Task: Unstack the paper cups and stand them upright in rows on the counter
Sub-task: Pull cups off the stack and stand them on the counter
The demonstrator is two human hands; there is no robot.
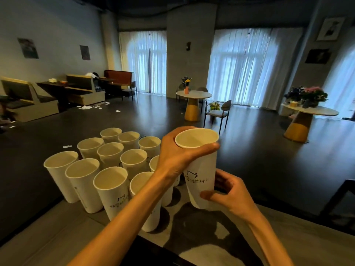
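Several white paper cups [111, 186] stand upright in rows on the grey counter [48, 235], left of centre. A short stack of paper cups [201, 169] with a black printed logo is held above the counter at centre right. My left hand [176, 152] grips the stack's top cup just below the rim. My right hand [228, 192] grips the lower part of the stack, thumb in front. My left forearm crosses in front of two of the standing cups and hides part of them.
The counter's far edge drops to a dark floor. Beyond stand a round table with a chair [217, 112], a second round table with flowers [305, 110], and booth seats [28, 100] at left. A dark patch [203, 231] marks the counter under my hands.
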